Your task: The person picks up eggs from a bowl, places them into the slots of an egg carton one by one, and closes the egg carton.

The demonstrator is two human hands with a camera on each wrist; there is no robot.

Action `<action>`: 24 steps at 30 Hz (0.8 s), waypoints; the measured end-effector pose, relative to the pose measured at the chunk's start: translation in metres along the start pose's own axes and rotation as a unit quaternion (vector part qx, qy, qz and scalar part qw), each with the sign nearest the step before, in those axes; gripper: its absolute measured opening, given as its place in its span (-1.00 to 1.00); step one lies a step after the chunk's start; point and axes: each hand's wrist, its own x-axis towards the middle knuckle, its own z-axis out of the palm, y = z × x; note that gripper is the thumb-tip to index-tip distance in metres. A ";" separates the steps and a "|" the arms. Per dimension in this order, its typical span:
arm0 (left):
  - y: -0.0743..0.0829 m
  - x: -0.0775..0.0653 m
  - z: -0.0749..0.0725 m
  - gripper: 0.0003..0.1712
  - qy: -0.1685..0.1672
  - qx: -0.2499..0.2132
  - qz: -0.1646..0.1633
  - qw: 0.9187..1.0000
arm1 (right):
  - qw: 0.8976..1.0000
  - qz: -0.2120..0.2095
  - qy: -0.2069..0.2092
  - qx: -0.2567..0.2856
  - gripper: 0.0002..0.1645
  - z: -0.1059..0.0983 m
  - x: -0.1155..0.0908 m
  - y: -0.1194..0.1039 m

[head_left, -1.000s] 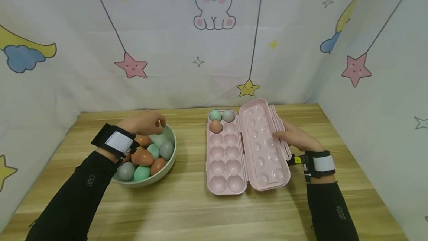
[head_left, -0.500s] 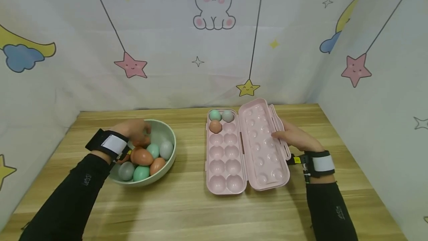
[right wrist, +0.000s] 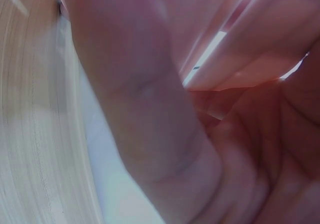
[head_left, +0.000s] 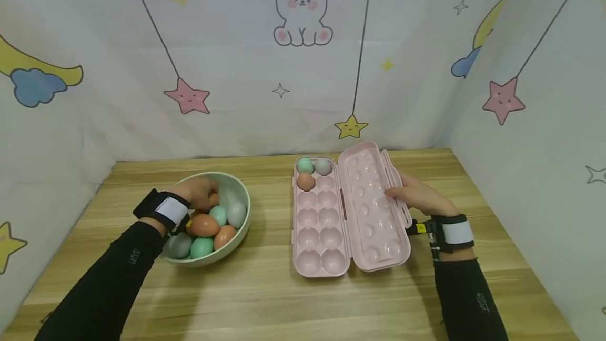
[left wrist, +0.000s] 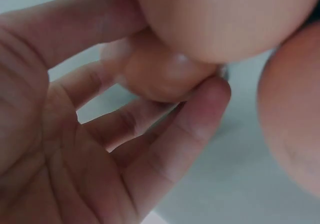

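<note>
My left hand (head_left: 195, 192) is down inside the pale green bowl (head_left: 241, 241), its fingers and thumb around a brown egg (left wrist: 160, 76). Other eggs crowd close: in the left wrist view a larger brown egg (left wrist: 225, 18) overlaps the held one. Brown, grey and mint eggs fill the bowl's near side. To the right lies an unfolded pink egg box (head_left: 307, 236), with a mint egg (head_left: 305, 166), a grey egg (head_left: 323, 166) and a brown egg (head_left: 305, 181) in its far cups. My right hand (head_left: 421, 193) grips the tilted lid (head_left: 371, 209) by its outer edge, thumb on the inner face.
Everything stands on a wood-grain table (head_left: 265, 304). A white cloth backdrop (head_left: 246, 120) with printed stars and a rabbit rises behind the table and along its sides. Bare tabletop separates the bowl from the egg box.
My left hand has dropped from above the bowl's far rim down among the eggs and taken hold of a brown one. My right hand and the lid have stayed put.
</note>
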 end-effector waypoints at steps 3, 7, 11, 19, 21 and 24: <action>0.001 0.002 0.003 -0.92 0.006 0.013 0.003 1.000 | 1.000 -0.002 0.001 0.003 -0.13 0.000 0.000 0.000; 0.000 0.004 0.006 -0.89 0.002 0.022 0.006 1.000 | 1.000 -0.002 0.000 0.009 -0.13 0.000 0.000 0.000; -0.006 0.004 0.007 -0.85 0.007 0.004 0.020 1.000 | 1.000 0.000 0.000 0.010 -0.13 0.001 -0.001 -0.001; -0.003 -0.007 -0.014 -0.58 0.033 -0.072 0.038 0.996 | 1.000 -0.001 -0.001 0.012 -0.11 0.000 -0.001 -0.001; 0.001 -0.010 -0.021 -0.56 0.034 -0.090 0.046 0.994 | 1.000 -0.003 -0.003 0.013 -0.11 -0.001 -0.001 0.000; 0.007 -0.011 -0.031 -0.54 0.051 -0.099 0.053 0.992 | 1.000 -0.004 -0.004 0.012 -0.12 -0.001 0.000 0.001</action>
